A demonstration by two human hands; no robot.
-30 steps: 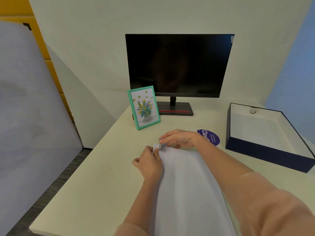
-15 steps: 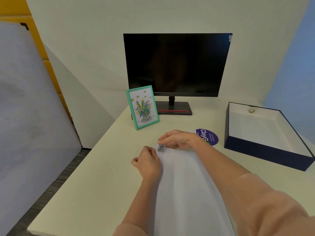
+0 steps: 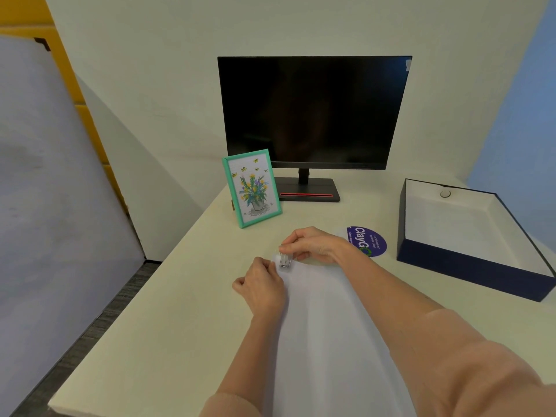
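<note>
While left hand [image 3: 261, 285] pinches the paper [image 3: 325, 341], right hand [image 3: 313, 245] squeezes a clip [image 3: 284, 261] (metal, probably).

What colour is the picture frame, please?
The frame is turquoise green, best seen in the head view.

Soft even light, wide-angle edge distortion.

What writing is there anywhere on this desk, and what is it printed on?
"ClayG": large white letters on the round purple sticker.
Smaller lines beside them on that sticker: too small to read.
Monitor, picture frame, box: no writing to be seen.
</note>
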